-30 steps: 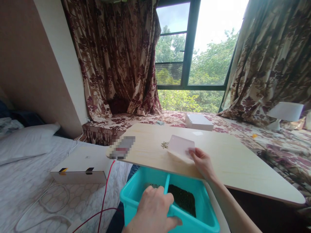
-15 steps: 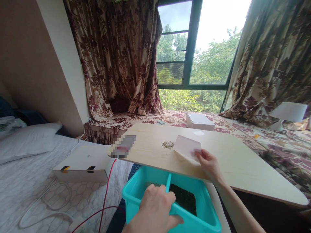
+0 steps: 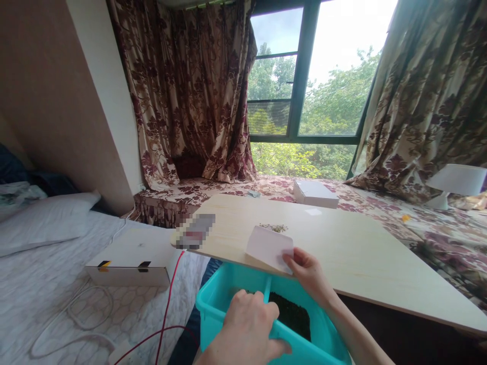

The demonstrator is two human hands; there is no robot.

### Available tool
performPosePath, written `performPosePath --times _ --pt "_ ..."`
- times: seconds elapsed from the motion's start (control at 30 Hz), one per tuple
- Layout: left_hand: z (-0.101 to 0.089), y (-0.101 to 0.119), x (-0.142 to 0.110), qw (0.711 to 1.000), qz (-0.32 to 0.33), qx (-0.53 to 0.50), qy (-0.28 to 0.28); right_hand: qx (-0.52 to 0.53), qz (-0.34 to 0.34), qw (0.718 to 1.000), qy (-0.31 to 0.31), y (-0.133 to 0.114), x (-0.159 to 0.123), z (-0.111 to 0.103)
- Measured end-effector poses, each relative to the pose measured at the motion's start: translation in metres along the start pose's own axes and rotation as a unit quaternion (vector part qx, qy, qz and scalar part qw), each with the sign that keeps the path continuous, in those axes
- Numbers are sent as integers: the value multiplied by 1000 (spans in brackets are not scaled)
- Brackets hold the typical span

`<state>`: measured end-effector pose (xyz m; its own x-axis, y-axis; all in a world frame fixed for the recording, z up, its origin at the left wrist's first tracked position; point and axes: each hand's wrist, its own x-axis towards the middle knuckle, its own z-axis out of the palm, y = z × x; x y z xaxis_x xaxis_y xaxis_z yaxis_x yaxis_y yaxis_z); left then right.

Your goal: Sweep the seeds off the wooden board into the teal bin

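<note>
- A thin white card (image 3: 268, 248) is held tilted over the near part of the bench (image 3: 380, 274), just on the near side of a loose scatter of dry bits (image 3: 273, 228); whether card and bits touch cannot be told
- The card is pinched at its right-hand corner by the fingers of the right hand (image 3: 308, 271)
- For good control, the card's whole working edge is best laid flush to the bench, since bits could slip beneath a raised corner
- Light, even pressure is probably called for, as so thin a card may be bent; slow strokes are advised, as such light bits could easily be scattered
- The near wall of a turquoise bin (image 3: 215, 327) seems to be gripped by the left hand (image 3: 243, 324), fingers hooked inside; a steady hold there is worth having
- The bin is split by a divider (image 3: 267, 289), with dark, grainy material (image 3: 291, 314) held in the right compartment
- The bin is set below the bench's near edge
- A blurred-out object (image 3: 196, 230), with a red cable (image 3: 166, 309) running from it, is placed at the bench's left end
- A bed (image 3: 26, 279) is seen at left, bearing a white box (image 3: 129, 253)
- Beyond, a floral-covered ledge (image 3: 274, 187), a lamp (image 3: 456, 180) and a window framed by patterned curtains (image 3: 190, 91) are seen
</note>
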<state>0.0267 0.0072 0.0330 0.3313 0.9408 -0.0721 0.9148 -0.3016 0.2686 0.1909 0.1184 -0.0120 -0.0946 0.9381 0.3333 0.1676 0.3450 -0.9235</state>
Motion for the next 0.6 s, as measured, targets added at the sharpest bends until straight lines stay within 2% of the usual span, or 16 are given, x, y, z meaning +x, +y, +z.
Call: performPosePath --times 0.07,0.13,0.23,0.37,0.47,0.6 --pt "-1 -2 -1 1000 -1 -4 0 0 -6 999 -38 -6 -4 1" --pt "-2 -6 -4 1000 -5 -9 4 -2 -14 999 -43 -11 -4 -5" --pt "-3 -17 -10 999 -23 -24 9 0 -31 999 34 -15 7 -28" --pt "-2 -34 -16 997 -53 -27 40 -29 -26 991 127 -6 29 -61" --pt "-3 -44 -17 996 -82 -13 46 -32 -17 990 138 6 40 -70" --pt "-4 -50 -18 994 -102 -15 43 -23 -14 992 127 15 48 -65"
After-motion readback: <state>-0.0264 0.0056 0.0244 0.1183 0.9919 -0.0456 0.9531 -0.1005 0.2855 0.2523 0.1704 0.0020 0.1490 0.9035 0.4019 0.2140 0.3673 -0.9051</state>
